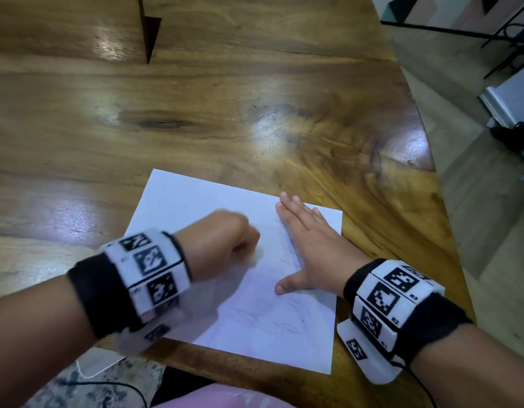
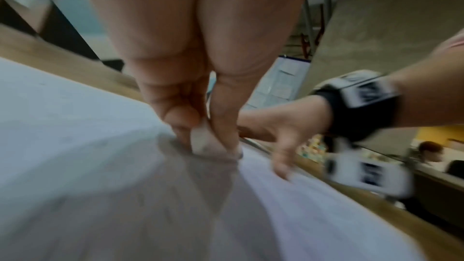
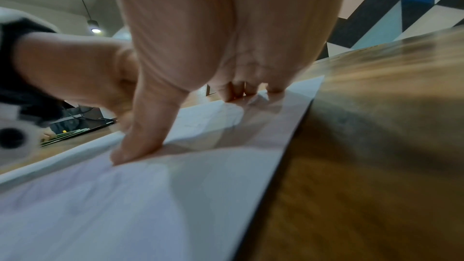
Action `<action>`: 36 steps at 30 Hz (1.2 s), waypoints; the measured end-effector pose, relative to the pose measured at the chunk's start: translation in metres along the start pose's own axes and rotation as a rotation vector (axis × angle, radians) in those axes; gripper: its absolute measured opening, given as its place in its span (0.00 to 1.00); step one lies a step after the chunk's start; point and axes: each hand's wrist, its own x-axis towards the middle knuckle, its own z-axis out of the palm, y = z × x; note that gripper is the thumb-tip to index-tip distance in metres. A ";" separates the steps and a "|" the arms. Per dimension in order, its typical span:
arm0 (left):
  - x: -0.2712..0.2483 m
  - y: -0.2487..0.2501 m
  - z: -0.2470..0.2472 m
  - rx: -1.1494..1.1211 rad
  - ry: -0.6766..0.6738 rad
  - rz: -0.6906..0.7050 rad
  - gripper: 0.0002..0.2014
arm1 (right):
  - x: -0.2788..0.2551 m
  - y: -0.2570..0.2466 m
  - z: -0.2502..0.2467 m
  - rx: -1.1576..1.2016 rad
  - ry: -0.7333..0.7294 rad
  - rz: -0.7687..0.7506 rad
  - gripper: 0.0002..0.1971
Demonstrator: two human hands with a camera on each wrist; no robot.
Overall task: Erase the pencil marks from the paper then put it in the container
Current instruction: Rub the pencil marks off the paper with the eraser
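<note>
Head view: left hand [image 1: 222, 245] is pinching a white eraser [image 2: 204, 142] against the paper [image 1: 196, 198], rubbing faint pencil marks [image 1: 263, 316]. Beside it, right hand [image 1: 308, 245] is pressing flat, fingers straight. Erasing seems unfinished; remaining marks likely need rubbing next.

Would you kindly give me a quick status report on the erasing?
Left hand pinches eraser, tip on paper. Right hand flat, pressing paper down. Faint pencil marks remain. No container in view.

Head view steeply down over the paper [image 1: 193, 198]; both wrist views low, close, sharing it.
</note>
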 end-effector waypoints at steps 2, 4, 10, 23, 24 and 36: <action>-0.020 0.003 0.006 -0.020 -0.163 0.016 0.04 | -0.001 0.000 0.000 0.002 -0.002 -0.002 0.66; -0.015 0.003 0.003 0.001 -0.160 0.008 0.03 | 0.000 0.000 0.000 -0.001 0.002 -0.004 0.67; 0.038 -0.009 -0.016 0.008 0.118 -0.129 0.15 | 0.000 -0.001 0.000 0.005 0.007 0.000 0.67; 0.031 -0.006 -0.013 0.036 0.109 -0.101 0.02 | -0.001 -0.002 -0.001 0.017 -0.005 0.001 0.66; 0.031 -0.006 -0.012 0.027 0.109 -0.113 0.03 | -0.001 -0.002 -0.002 0.020 -0.006 0.002 0.66; 0.027 0.007 -0.011 0.023 0.045 -0.070 0.03 | -0.001 -0.002 -0.002 0.008 -0.007 0.004 0.67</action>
